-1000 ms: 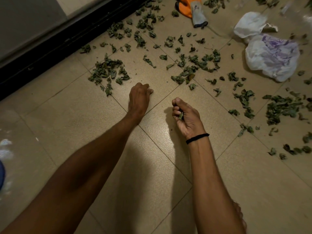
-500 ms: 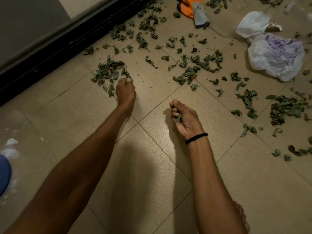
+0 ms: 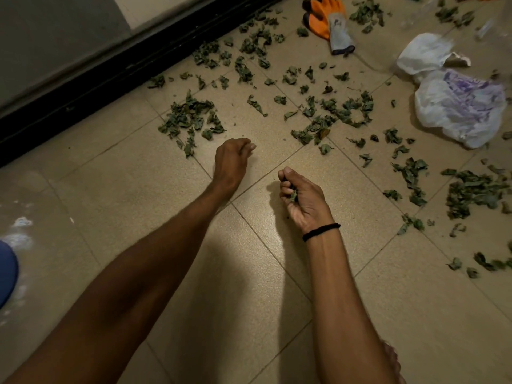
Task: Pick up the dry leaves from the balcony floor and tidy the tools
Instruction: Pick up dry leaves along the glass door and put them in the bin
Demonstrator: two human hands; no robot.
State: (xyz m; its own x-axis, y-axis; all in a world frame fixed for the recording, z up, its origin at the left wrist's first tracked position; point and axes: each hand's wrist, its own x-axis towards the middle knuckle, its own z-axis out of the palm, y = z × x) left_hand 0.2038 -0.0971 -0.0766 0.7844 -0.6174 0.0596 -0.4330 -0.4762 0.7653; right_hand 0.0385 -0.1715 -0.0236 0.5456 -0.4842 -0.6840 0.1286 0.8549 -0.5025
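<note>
Head view: tiled floor (image 3: 110, 195), black sill (image 3: 83, 87) along its far-left edge, leaves (image 3: 191, 119) strewn across the far and right side, near a glove (image 3: 331, 20) and bag (image 3: 460, 106). A blue thing (image 3: 7, 273) is cut off at the left edge. My right hand (image 3: 303, 199) clasps some leaves; my left hand (image 3: 231, 162) has its fingers (image 3: 247, 146) bunched, and I cannot tell whether it holds anything.

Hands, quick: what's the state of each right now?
Left hand: fingertips bunched; whether it holds anything cannot be told.
Right hand: closed around dry leaves.
</note>
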